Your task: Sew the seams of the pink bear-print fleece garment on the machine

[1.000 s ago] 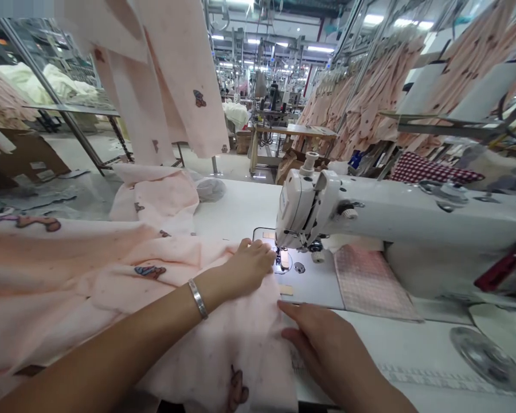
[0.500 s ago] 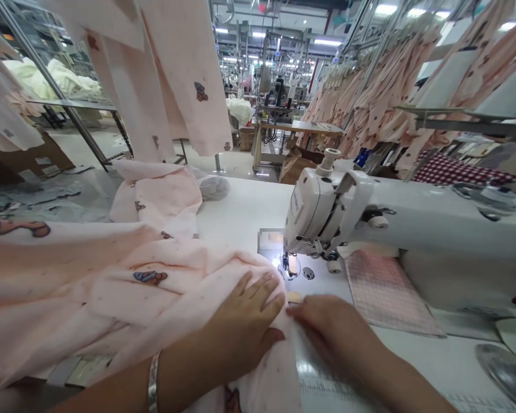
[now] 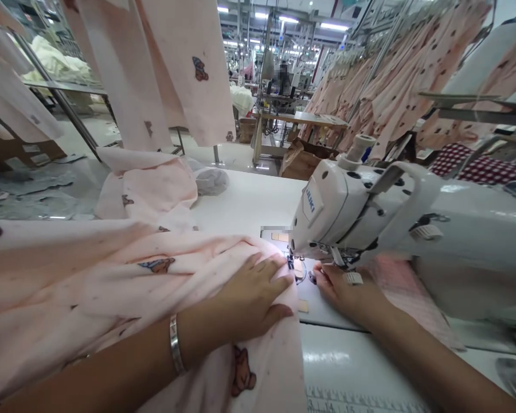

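Note:
My left hand (image 3: 249, 298) lies flat, fingers spread, on pink fabric (image 3: 112, 287) printed with small bears, pressing its edge beside the needle (image 3: 290, 263) of a white sewing machine (image 3: 370, 212). A metal bracelet (image 3: 175, 344) circles that wrist. My right hand (image 3: 348, 289) rests on the machine bed under the machine head, fingertips near the presser foot; its fingers are partly hidden. A small tan tag (image 3: 303, 306) lies on the bed between the two hands.
More pink fabric is heaped at the table's (image 3: 249, 201) far left and hangs from rails above and to the right. A pink checked cloth (image 3: 413, 298) lies under the machine arm. A ruler strip (image 3: 361, 398) runs along the near edge. Other workstations stand behind.
My right hand has moved forward from the table edge to under the machine head. My left hand slid the fabric edge up to the needle. The view moved closer to the machine.

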`<act>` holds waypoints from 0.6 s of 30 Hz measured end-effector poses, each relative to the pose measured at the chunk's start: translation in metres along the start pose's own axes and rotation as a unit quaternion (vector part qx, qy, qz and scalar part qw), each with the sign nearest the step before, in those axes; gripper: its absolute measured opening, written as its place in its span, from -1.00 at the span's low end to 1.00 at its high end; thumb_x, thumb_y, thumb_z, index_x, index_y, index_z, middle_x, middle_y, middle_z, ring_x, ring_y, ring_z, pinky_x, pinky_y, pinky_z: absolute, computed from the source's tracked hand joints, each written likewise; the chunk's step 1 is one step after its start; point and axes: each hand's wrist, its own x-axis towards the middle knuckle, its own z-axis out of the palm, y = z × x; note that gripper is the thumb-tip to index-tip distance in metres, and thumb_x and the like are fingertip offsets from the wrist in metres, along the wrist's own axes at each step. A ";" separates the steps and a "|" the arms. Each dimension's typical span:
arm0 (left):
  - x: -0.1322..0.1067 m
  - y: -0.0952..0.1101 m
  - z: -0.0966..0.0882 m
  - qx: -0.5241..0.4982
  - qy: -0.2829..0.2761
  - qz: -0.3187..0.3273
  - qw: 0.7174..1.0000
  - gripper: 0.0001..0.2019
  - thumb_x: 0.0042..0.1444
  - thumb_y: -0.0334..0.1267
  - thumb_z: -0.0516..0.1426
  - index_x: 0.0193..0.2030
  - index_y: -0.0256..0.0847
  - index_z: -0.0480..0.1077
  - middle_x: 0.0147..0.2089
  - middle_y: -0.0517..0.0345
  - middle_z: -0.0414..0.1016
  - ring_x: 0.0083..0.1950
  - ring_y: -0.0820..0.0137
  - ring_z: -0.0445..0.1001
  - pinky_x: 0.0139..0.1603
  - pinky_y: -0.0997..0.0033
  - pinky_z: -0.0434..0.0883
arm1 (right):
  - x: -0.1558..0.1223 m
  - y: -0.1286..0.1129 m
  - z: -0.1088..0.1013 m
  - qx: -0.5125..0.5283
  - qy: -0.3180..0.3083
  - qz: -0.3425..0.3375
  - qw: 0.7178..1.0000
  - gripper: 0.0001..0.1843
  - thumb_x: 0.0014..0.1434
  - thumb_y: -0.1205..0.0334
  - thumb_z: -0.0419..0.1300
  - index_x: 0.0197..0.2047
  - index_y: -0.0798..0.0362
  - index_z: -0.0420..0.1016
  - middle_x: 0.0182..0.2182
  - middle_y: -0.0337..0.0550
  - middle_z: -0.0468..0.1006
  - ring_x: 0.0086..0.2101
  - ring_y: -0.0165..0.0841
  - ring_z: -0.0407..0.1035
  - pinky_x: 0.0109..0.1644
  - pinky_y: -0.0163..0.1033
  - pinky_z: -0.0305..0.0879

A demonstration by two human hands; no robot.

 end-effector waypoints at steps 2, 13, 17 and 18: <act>0.002 -0.003 0.001 0.001 0.003 0.003 1.000 -0.63 0.21 -0.09 0.01 0.09 -0.21 0.20 0.23 -0.09 0.11 0.22 0.12 0.11 0.21 0.00 0.09 | 0.005 0.002 0.005 0.004 0.020 0.010 1.000 -0.73 0.17 0.27 -0.02 -0.42 0.04 0.47 -0.43 -0.11 0.55 -0.37 -0.27 0.42 -0.28 -0.23 0.24; 0.000 0.028 -0.002 0.131 -0.011 0.000 0.991 -0.82 0.14 -0.19 0.08 -0.39 -0.24 0.35 -0.37 0.06 0.30 -0.32 0.25 0.28 -0.32 0.21 0.26 | -0.030 -0.021 -0.014 0.133 0.065 -0.211 0.966 -0.79 0.19 0.27 0.03 -0.18 0.01 0.47 -0.32 -0.15 0.52 -0.35 -0.35 0.35 -0.32 -0.23 0.23; 0.001 0.041 -0.004 0.193 -0.018 0.040 0.980 -0.92 -0.07 -0.36 0.15 -0.50 -0.25 0.31 -0.48 0.09 0.24 -0.45 0.29 0.22 -0.43 0.23 0.23 | -0.052 -0.045 -0.027 0.218 0.030 -0.310 0.925 -0.79 0.20 0.30 0.08 -0.11 0.11 0.43 -0.18 -0.15 0.52 -0.22 -0.33 0.33 -0.18 -0.17 0.25; 0.001 0.042 -0.004 0.210 -0.010 0.047 0.977 -0.91 -0.06 -0.39 0.12 -0.53 -0.25 0.29 -0.49 0.08 0.23 -0.45 0.29 0.22 -0.44 0.23 0.23 | -0.054 -0.048 -0.028 0.221 0.024 -0.310 0.924 -0.78 0.21 0.30 0.07 -0.09 0.12 0.42 -0.17 -0.16 0.52 -0.20 -0.32 0.32 -0.16 -0.16 0.25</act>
